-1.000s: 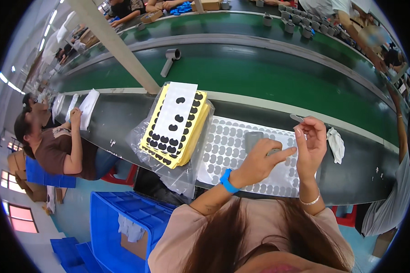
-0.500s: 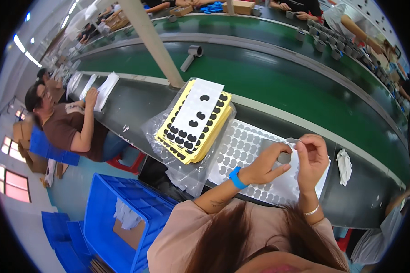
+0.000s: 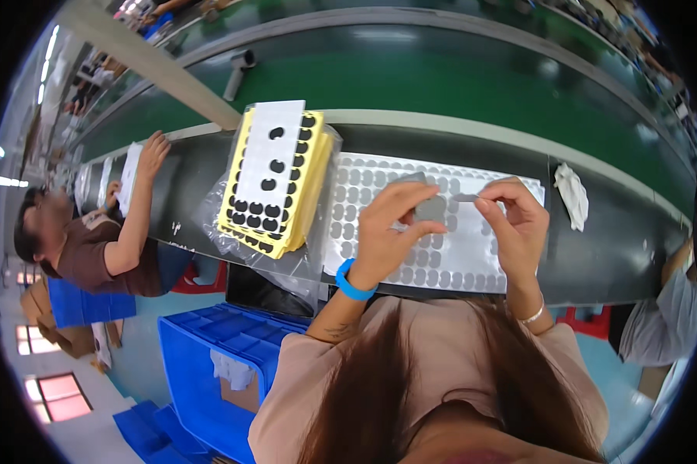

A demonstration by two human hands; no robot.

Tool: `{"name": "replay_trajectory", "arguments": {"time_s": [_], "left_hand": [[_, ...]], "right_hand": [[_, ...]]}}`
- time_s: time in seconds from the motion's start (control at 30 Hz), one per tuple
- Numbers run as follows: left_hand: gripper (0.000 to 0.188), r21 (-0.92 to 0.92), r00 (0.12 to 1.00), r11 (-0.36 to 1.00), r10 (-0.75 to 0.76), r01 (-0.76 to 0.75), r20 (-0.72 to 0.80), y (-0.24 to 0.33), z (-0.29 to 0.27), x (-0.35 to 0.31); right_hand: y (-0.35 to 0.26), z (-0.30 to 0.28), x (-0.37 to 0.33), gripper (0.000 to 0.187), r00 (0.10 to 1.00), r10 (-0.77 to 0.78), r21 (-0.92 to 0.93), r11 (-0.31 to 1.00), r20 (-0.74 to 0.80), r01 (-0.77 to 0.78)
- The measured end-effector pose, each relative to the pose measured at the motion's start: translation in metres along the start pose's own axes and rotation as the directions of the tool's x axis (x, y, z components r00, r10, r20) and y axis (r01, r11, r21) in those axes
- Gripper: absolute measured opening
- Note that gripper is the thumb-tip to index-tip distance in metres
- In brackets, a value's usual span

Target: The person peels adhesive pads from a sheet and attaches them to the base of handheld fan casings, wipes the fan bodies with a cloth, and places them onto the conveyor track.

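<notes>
Gripping a grey pipe piece [image 3: 431, 209] in the left hand [image 3: 381, 228], thumb below and forefinger above its round face. Pinching a thin grey sticker [image 3: 464, 198] between thumb and fingertips of the right hand [image 3: 518, 218], seen nearly edge-on. Holding both close together, apparently not touching, above the white sheet [image 3: 480, 251] of grey shapes on the bench [image 3: 611, 255]. Cannot tell a bare face from a covered one at this angle.

Noting, left of the sheet, a yellow stack [image 3: 317, 205] with black shapes, partly wrapped in clear plastic [image 3: 213, 209]; right of it, a crumpled white cloth [image 3: 571, 195].

On handling: probably best to brace the pipe piece firmly with the left hand, leaving fine turning to the right. Better to pinch the sticker only by its rim, keeping fingertips off its flat sides. Worth keeping left thumb and forefinger out at the edge of the face, so as to leave the middle clear. Likely to crease under a hard squeeze, being so thin; pinch lightly. Worth checking both outlines by eye, squarely, not aslant.
</notes>
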State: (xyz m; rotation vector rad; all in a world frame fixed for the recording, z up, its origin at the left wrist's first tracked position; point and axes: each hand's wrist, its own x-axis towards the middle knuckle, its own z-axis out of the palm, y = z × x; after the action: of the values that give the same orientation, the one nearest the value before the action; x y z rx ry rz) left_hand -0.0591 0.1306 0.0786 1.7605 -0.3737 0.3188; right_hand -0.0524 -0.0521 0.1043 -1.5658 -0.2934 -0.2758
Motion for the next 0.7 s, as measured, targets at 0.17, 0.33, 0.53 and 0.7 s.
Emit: {"name": "replay_trajectory", "arguments": {"time_s": [0.17,0.33,0.53,0.7], "left_hand": [[0.050,-0.093,0.997,0.992,-0.081,0.080,0.000,0.001,0.006,-0.005],[0.050,-0.128,0.994,0.985,-0.113,0.113,0.009,0.006,0.006,-0.009],[0.047,-0.212,0.981,0.958,-0.181,0.192,0.069,0.012,0.005,-0.010],[0.045,-0.245,0.974,0.944,-0.200,0.219,0.102,0.012,0.003,-0.009]], "right_hand": [[-0.003,-0.002,-0.009,0.012,0.999,0.051,-0.010,0.999,-0.009,-0.051],[-0.003,-0.001,-0.018,0.012,0.991,0.133,0.042,0.990,0.028,-0.134],[-0.003,-0.001,-0.021,0.012,0.988,0.150,0.035,0.988,-0.048,-0.148],[-0.003,-0.007,-0.017,0.013,0.998,-0.059,-0.129,0.990,-0.028,0.055]]}}
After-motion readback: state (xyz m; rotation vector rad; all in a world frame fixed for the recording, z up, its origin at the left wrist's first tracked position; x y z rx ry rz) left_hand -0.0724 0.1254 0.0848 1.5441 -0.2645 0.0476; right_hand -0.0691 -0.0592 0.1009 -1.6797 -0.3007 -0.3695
